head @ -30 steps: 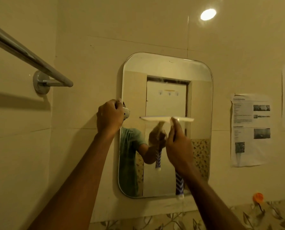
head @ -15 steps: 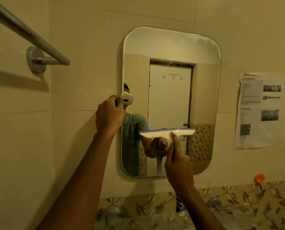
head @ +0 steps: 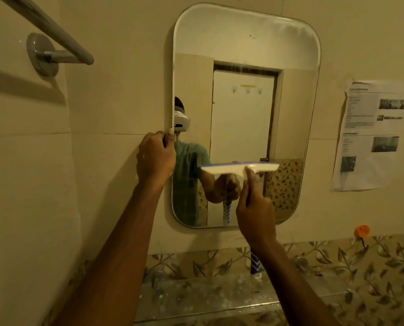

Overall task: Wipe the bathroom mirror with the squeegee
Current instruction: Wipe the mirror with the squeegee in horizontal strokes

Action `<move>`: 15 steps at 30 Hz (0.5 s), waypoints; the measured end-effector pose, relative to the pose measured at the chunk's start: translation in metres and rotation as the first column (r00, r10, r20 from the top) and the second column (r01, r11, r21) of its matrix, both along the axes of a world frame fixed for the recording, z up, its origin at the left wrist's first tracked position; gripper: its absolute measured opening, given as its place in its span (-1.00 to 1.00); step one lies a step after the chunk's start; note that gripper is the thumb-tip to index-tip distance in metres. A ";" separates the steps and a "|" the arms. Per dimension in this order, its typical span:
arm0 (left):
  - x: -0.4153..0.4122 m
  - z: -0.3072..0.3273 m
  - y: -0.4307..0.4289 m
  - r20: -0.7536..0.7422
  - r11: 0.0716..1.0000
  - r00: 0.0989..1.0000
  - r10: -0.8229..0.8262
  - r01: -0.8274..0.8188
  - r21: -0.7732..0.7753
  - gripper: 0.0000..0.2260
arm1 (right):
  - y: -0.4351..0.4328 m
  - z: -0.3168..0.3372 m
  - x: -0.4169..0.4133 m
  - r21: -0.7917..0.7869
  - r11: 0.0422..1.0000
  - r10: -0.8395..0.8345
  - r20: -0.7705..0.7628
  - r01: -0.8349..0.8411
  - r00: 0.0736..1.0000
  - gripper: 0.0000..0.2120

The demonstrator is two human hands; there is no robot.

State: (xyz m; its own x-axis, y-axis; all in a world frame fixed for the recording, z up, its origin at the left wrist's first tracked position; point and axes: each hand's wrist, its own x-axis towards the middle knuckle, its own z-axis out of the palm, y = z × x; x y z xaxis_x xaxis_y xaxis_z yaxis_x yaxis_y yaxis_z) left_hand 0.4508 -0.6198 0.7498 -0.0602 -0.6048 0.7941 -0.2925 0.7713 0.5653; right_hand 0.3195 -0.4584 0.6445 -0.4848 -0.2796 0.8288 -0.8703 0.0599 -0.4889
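Hands, two, bare: left hand (head: 155,156) closed over the left edge of the mirror, fingers curled round the rim; right hand (head: 255,208) gripping the squeegee handle, thumb laid up toward the blade head.

Wall, cream glazed tile (head: 116,90): carries all fixtures listed.

Mirror, tall rounded-corner rectangle of frameless glass (head: 243,38): fixed upright to the wall; reflects a pale door, a person in a green shirt and the squeegee.

Border tile, leaf-patterned band (head: 361,267): runs below the mirror.

Towel rail, chrome metal bar with round wall mount (head: 52,29): upper left, well apart from the mirror.

Printed paper sheet, white with small photographs (head: 370,135): stuck right of the mirror.

Squeegee, white plastic head with blue rubber strip and blue-and-white chevron handle (head: 239,167): blade horizontal against the glass in the mirror's lower half.

Hook, small orange (head: 362,231): lower right on the wall.
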 end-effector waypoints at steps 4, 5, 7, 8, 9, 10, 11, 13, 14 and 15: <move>0.002 -0.007 0.004 0.000 0.999 0.999 -0.036 0.036 0.035 -0.63 | 0.009 -0.049 0.009 0.117 0.993 -0.016 0.046 0.010 0.999 -0.44; 0.003 -0.011 0.005 0.004 0.997 0.999 -0.050 0.049 0.054 -0.64 | 0.010 -0.054 0.011 0.122 0.993 -0.007 0.072 -0.002 0.997 -0.48; 0.003 -0.022 0.010 0.021 0.993 0.998 -0.060 0.057 0.103 -0.67 | 0.011 -0.052 0.013 0.113 0.994 0.000 0.116 -0.014 0.993 -0.52; 0.004 -0.028 0.013 0.028 0.991 0.998 -0.058 0.055 0.121 -0.68 | 0.011 -0.047 0.013 0.104 0.994 0.007 0.128 -0.020 0.992 -0.53; 0.004 -0.032 0.014 0.030 0.990 0.998 -0.057 0.052 0.132 -0.69 | 0.010 -0.040 0.012 0.083 0.996 0.025 0.137 -0.036 0.990 -0.54; 0.004 -0.036 0.015 0.026 0.989 0.998 -0.054 0.050 0.139 -0.69 | 0.009 -0.031 0.011 0.057 0.997 0.047 0.139 -0.056 0.989 -0.54; 0.004 -0.038 0.015 0.020 0.988 0.998 -0.052 0.049 0.145 -0.69 | 0.008 -0.020 0.009 0.034 0.997 0.060 0.131 -0.065 0.990 -0.54; 0.004 -0.040 0.013 0.011 0.987 0.998 -0.056 0.054 0.152 -0.69 | 0.005 -0.002 0.005 0.012 0.999 0.042 0.092 -0.043 0.995 -0.56; 0.004 -0.041 0.013 0.008 0.987 0.998 -0.059 0.057 0.151 -0.69 | 0.004 0.002 0.003 0.006 1.000 0.030 0.073 -0.031 0.997 -0.55; 0.003 -0.044 0.012 0.006 0.987 0.998 -0.061 0.059 0.148 -0.69 | 0.004 0.001 0.002 0.004 1.000 0.026 0.060 -0.027 0.998 -0.55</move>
State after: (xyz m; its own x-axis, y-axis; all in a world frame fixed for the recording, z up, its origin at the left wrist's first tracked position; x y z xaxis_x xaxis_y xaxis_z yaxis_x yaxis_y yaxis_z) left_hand 0.4542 -0.6080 0.7062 -0.1075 -0.7104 0.6956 -0.2544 0.6960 0.6715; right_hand 0.3220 -0.4547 0.6453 -0.5259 -0.2973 0.7969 -0.8407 0.0398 -0.5400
